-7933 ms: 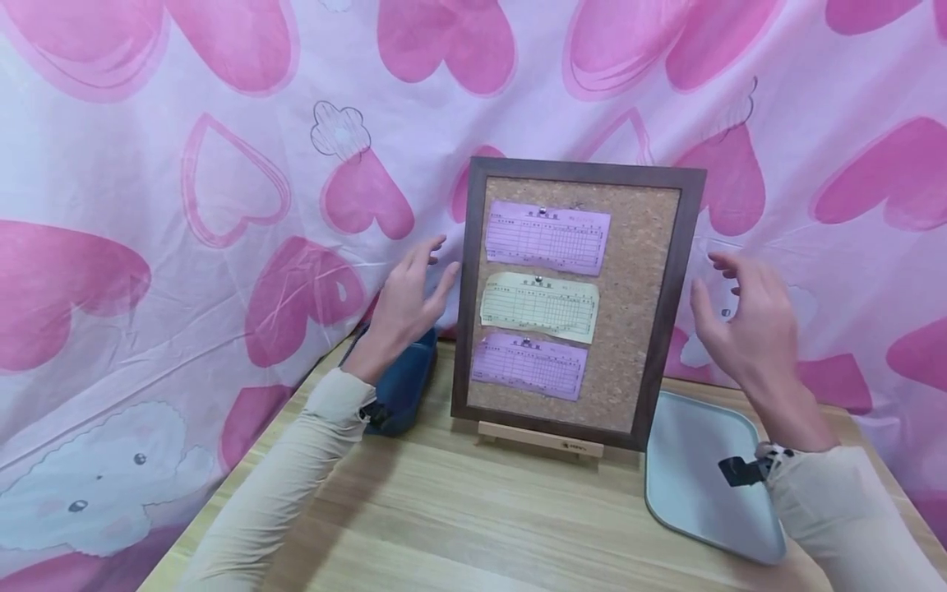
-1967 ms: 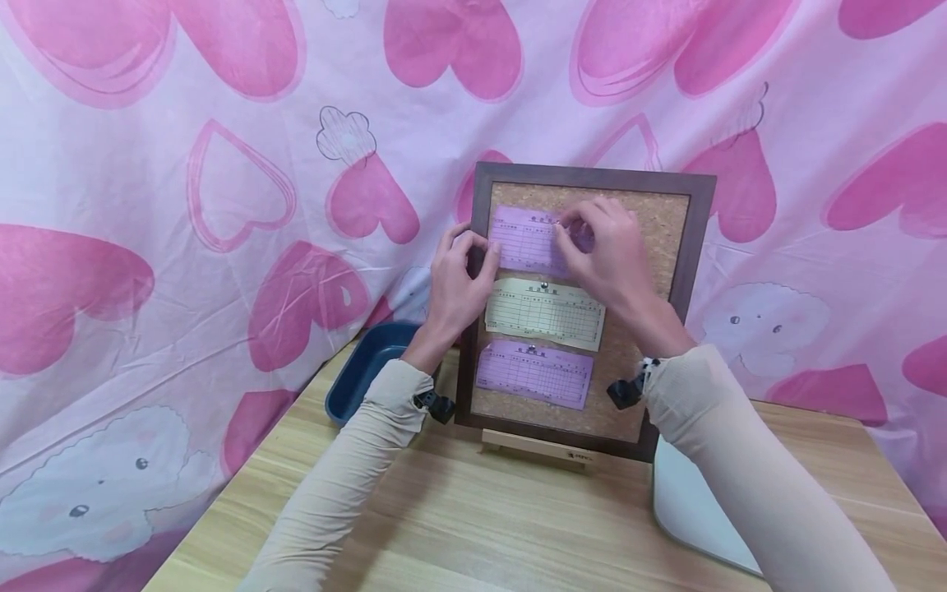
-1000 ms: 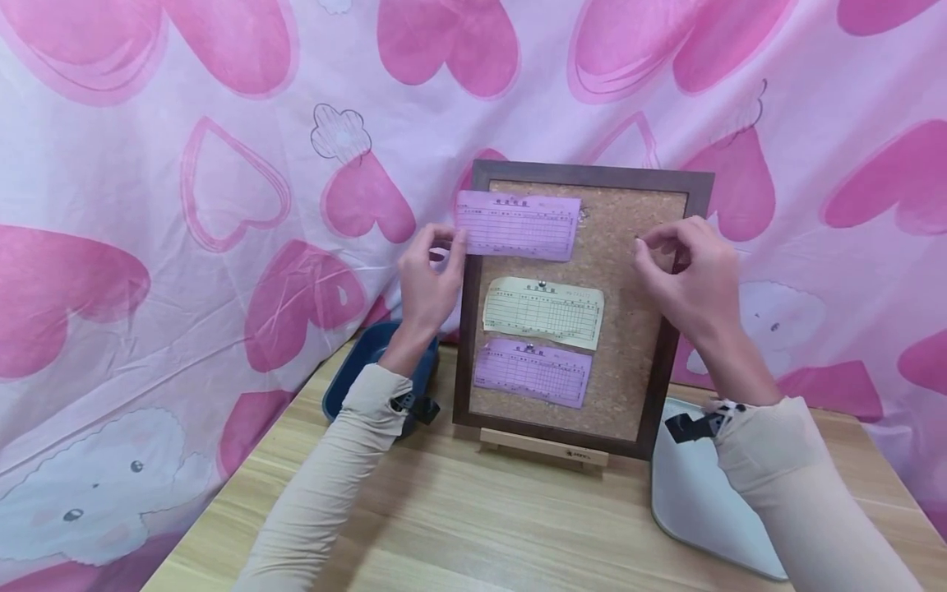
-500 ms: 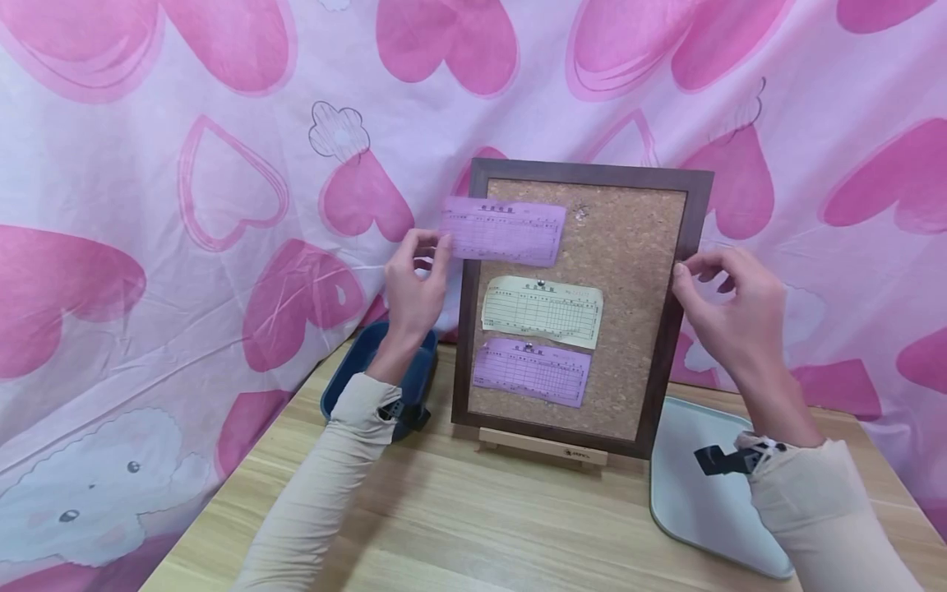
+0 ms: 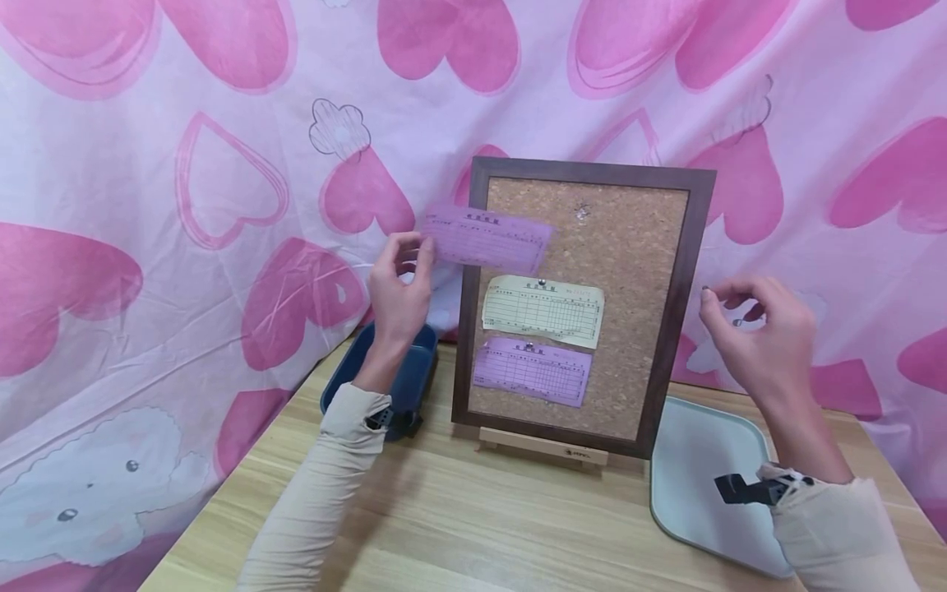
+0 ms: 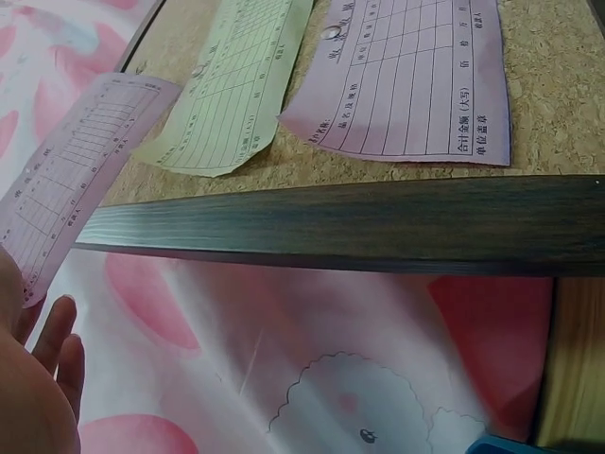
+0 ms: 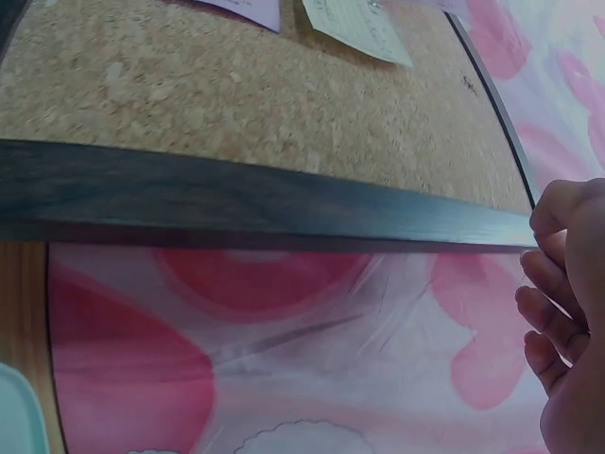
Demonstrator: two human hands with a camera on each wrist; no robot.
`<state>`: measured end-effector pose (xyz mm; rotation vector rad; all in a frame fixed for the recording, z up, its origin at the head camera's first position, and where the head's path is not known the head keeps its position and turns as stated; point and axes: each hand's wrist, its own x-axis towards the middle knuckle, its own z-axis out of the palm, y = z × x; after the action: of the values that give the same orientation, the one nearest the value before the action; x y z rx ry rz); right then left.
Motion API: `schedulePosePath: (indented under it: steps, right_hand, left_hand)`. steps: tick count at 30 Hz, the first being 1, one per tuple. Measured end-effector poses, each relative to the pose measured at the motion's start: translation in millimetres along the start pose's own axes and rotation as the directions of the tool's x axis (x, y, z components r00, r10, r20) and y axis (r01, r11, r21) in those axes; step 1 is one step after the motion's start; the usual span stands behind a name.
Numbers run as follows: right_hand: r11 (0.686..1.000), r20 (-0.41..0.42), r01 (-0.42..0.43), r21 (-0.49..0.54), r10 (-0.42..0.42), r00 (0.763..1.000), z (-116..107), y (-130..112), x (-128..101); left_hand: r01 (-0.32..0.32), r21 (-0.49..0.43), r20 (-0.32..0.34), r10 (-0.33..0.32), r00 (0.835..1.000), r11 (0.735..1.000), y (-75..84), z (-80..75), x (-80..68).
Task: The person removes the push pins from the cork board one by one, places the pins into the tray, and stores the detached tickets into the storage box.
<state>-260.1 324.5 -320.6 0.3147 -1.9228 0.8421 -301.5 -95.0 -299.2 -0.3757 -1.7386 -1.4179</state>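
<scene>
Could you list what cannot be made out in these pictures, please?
- Whether the right hand pinches a pin: head view too small, right wrist view shows only curled fingers.
- Print on the held purple slip: blurred in the head view.
- Inside of the blue box: hidden by the left hand and forearm.
- The grey tray: partly covered by the right sleeve.

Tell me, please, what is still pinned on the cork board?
Two slips remain on the cork board: a yellow slip above a purple slip, each under a pin. The board behind them is covered.

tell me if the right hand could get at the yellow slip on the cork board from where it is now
Probably yes. The right hand hovers just right of the cork board, and the yellow slip faces outward with nothing covering it. The hand's fingers look pinched, perhaps on a pin.
</scene>
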Motion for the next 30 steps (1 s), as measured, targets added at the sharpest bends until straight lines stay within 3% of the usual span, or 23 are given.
schedulePosePath:
  steps: [3,11,22,30]
  right_hand:
    - [0.999,0.004,-0.031,-0.011,0.031,0.999,-4.0,3.0,-7.2]
    - [0.988,0.027,-0.149,-0.046,0.151,0.988,-13.8,8.8,-29.3]
    - [0.967,0.044,-0.231,-0.111,0.237,0.971,-21.4,19.1,-57.5]
    - [0.949,0.081,-0.278,-0.151,0.292,0.953,-21.0,27.6,-76.3]
  left_hand:
    - [0.012,-0.018,-0.007,-0.012,1.000,1.000,-5.4,-3.0,-0.4]
    - [0.022,-0.088,-0.021,-0.024,0.999,0.996,-39.2,-11.0,-0.6]
    - [0.015,-0.140,-0.080,-0.027,0.996,0.990,-52.4,-27.3,-5.2]
    - [0.068,-0.210,-0.125,-0.096,0.987,0.975,-62.6,-39.2,-12.4]
